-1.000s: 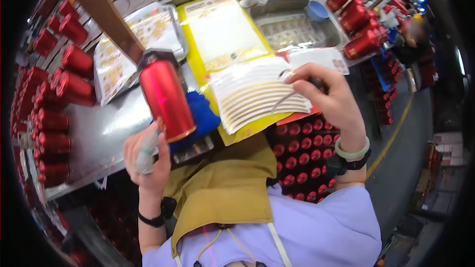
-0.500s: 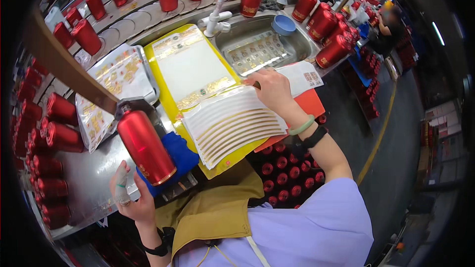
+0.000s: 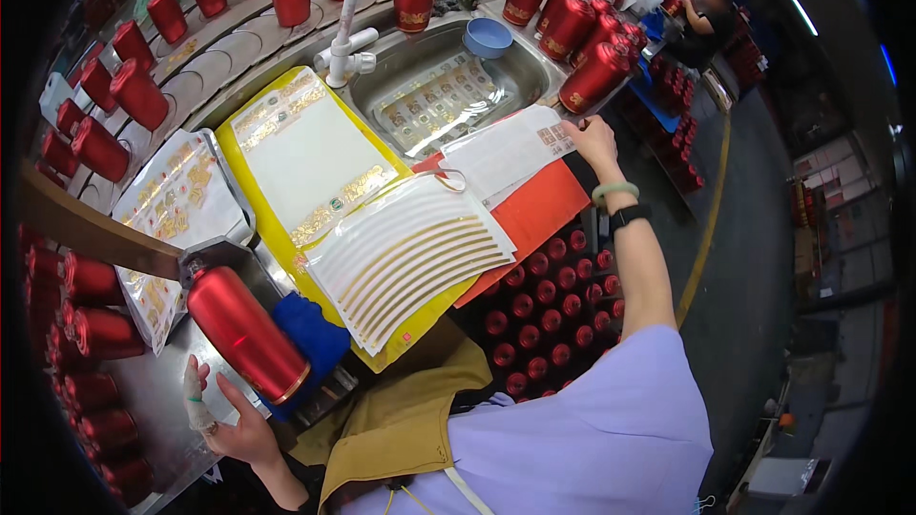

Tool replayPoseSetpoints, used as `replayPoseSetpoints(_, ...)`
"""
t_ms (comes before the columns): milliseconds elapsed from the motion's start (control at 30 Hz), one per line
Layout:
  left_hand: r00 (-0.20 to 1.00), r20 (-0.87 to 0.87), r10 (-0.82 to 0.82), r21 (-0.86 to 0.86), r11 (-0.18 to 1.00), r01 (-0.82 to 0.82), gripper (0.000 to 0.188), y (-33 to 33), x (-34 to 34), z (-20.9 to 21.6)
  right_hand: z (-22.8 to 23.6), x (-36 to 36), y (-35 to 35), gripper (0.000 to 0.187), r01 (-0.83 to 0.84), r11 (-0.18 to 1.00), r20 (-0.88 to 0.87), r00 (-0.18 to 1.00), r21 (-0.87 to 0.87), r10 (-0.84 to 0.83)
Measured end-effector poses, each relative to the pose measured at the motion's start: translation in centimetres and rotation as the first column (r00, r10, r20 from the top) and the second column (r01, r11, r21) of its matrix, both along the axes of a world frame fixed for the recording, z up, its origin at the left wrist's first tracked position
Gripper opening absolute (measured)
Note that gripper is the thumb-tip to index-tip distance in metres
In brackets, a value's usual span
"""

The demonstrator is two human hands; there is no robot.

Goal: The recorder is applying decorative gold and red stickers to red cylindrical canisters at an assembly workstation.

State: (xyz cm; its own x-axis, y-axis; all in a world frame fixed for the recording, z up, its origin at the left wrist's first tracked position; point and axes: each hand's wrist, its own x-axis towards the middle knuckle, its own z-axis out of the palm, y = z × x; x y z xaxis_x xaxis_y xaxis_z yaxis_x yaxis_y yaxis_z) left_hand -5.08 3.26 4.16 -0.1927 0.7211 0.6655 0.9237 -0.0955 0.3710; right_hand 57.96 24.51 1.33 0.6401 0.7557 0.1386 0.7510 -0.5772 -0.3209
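Note:
A glossy red bottle (image 3: 243, 329) lies tilted on a stand, its neck end against a dark metal holder (image 3: 219, 253) and its gold-rimmed base toward me. My left hand (image 3: 237, 424) is open beside the base, fingers spread, one finger wrapped in white tape; it holds nothing. At the right, my right hand (image 3: 595, 143) has its fingertips pinched at the right end of a white decal sheet (image 3: 501, 157) with small brown prints. That sheet rests on a red folder (image 3: 544, 200). A sheet of curved gold strips (image 3: 415, 272) lies nearer, one strip end curling up.
Under the sheets is a yellow board (image 3: 229, 148). Behind it, a sink (image 3: 525, 86) with a white faucet (image 3: 348, 19) holds soaking decals and a blue bowl (image 3: 489, 38). Red bottles line the curved conveyor (image 3: 205, 62). A blue cloth (image 3: 315, 329) lies by the stand. Another person (image 3: 706, 19) works far right.
My right hand has moved right, from the gold-strip sheet to the white decal sheet's end. A strip end now curls up where it was. The view has shifted; my left hand remains open beside the bottle.

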Motion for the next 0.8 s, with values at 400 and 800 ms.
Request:
replayPoseSetpoints(400, 0.916, 0.348, -0.201, -0.031, 0.974, 0.225, 0.068, -0.5, -0.8, -0.3, 2.6, -0.7, 2.7, 0.036, 0.028, 0.977, 0.181, 0.983, -0.210, 0.011)
replayPoseSetpoints(800, 0.866, 0.487, -0.115, -0.168, 0.961, 0.222, 0.116, -0.2, 3.7, -0.9, -5.4, -15.9, 14.2, 0.025, -0.775, 0.517, -0.115, 0.588, -0.363, 0.801)
